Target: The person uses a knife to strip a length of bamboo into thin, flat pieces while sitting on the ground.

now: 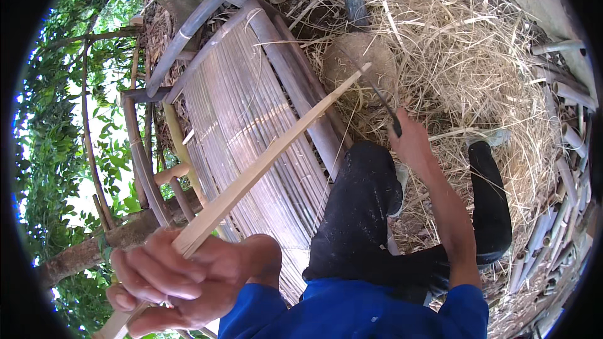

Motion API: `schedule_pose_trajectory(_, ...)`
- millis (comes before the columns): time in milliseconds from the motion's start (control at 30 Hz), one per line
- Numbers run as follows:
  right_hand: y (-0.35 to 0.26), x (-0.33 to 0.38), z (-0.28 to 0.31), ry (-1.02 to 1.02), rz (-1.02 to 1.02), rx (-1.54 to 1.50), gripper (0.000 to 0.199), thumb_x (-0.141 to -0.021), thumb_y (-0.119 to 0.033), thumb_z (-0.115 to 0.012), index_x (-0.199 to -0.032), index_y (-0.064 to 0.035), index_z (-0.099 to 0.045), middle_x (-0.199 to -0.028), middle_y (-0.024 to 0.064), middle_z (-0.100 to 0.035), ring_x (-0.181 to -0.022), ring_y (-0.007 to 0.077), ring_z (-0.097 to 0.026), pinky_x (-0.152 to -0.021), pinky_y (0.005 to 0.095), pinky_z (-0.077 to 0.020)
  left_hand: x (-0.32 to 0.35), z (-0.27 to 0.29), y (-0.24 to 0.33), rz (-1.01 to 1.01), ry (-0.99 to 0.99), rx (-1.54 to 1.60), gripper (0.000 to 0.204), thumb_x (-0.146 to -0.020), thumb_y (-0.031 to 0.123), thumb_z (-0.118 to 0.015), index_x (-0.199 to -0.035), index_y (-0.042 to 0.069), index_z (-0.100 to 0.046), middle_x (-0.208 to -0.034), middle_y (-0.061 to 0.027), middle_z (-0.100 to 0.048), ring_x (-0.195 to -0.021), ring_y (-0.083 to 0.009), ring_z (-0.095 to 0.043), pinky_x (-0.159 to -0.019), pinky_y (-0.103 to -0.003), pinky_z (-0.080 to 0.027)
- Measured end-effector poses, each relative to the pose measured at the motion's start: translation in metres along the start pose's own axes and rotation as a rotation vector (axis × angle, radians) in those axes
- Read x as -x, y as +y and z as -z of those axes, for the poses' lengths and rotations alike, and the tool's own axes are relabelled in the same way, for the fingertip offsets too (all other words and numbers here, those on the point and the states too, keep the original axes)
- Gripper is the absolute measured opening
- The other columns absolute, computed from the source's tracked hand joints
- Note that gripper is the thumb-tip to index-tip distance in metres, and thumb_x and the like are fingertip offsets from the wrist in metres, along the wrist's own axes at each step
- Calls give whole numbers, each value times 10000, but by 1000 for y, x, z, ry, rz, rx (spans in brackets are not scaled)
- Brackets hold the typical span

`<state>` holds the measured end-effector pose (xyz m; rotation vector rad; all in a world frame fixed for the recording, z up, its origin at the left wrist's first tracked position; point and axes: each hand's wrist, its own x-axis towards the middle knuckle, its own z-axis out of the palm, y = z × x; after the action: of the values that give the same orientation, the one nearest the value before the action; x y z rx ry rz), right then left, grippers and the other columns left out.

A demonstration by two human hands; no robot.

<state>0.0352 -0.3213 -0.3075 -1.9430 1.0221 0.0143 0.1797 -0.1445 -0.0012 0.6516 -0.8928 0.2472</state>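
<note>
From my remote seat I see no packages, labels, signs or screens anywhere in this view.

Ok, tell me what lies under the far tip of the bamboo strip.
Under the bamboo strip's far tip: a rounded stump in dry straw, with the knife blade alongside. The straw hides the ground below.

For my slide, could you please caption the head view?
Left hand grips a bamboo strip; right hand holds a knife.
</note>
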Motion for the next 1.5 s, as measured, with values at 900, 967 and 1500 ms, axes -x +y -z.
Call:
schedule_pose_trajectory(900,-118,129,31,200,728,-78,102,-909,-133,-628,-959,-70,-566,-772,116,-571,-576,294,-643,-468,400,-535,37,-12,11,-70,89,-109,367,-995,417,-626,-928,78,-501,-660,27,-420,-472,-67,-314,-431,-242,-267)
schedule_pose_trajectory(967,-129,140,41,173,773,-93,144,-890,-146,-679,-951,-66,-576,-824,125,-594,-597,299,-643,-500,392,-541,32,-9,11,-51,-11,-45,360,-990,406,-637,-932,77,-503,-662,27,-421,-467,-66,-308,-430,-240,-266)
schedule_pose_trajectory(1500,-28,23,-15,156,402,149,206,-923,-165,-636,-1081,-102,-521,-791,174,-600,-612,364,-654,-503,440,-536,34,-25,-2,-96,196,-72,404,-1025,537,-497,-889,156,-503,-661,68,-371,-461,-54,-233,-417,-232,-192)
